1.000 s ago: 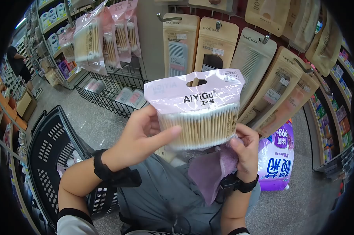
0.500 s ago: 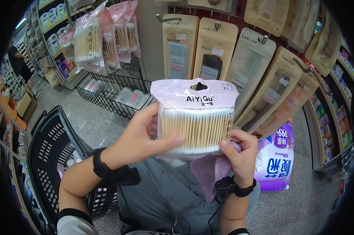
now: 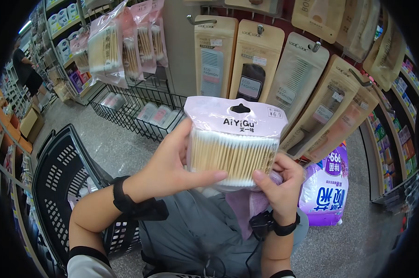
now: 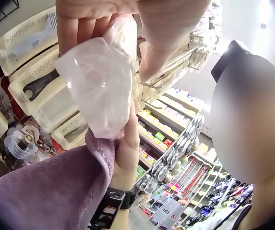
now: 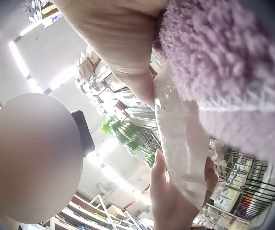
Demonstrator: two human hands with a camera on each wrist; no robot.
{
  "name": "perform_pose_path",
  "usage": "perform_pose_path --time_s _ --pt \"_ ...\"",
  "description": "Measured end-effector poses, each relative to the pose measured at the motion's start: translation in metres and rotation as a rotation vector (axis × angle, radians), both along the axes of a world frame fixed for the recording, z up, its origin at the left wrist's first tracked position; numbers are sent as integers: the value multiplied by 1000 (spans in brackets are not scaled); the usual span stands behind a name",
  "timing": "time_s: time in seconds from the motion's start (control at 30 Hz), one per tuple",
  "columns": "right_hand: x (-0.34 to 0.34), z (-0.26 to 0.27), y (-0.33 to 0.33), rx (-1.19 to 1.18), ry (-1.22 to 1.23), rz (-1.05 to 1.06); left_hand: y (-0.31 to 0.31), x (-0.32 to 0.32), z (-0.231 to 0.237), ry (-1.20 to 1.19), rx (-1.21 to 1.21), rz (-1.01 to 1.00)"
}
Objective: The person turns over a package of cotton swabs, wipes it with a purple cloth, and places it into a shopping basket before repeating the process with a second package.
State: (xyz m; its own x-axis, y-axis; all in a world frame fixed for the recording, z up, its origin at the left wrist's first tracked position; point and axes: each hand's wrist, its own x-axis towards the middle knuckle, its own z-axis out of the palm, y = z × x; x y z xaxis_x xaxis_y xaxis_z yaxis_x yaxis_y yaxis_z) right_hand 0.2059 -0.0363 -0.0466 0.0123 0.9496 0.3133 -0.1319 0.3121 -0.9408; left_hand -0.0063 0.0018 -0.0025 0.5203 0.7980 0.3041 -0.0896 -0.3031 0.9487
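A pink-topped pack of cotton swabs [image 3: 232, 155] is held between both hands in the head view, its printed front facing up toward the head camera. The left hand [image 3: 174, 160] grips its left side, thumb across the front. At the lower right corner the right hand [image 3: 283, 185] pinches the pack with its thumb on the front, a purple cloth [image 3: 246, 206] hanging from the same hand. Side-on, the clear end of the pack [image 4: 99, 86] shows in the left wrist view. The fuzzy cloth [image 5: 224, 57] fills the upper right of the right wrist view.
Packaged combs [image 3: 211, 65] hang on hooks beyond the pack. Pink swab packs [image 3: 105, 48] hang at upper left over a wire basket [image 3: 126, 116]. A black shopping basket [image 3: 65, 171] stands left of the legs, and a purple-white bag [image 3: 325, 194] on the floor at right.
The pack has moved lower in the head view and tilted clockwise. Both hands have moved with it, and the left thumb has shifted toward its lower middle.
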Motion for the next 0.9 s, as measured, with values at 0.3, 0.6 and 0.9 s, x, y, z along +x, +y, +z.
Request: perform_pose_path --time_s 0.3,0.6,0.9 --pt "-5 0 0 90 -25 14 -2 -3 -1 -7 -2 30" --pt "-5 0 -1 34 68 -4 -3 -2 3 4 -73 1" --pt "7 -3 2 57 79 12 -1 -8 1 -53 -233 -125"
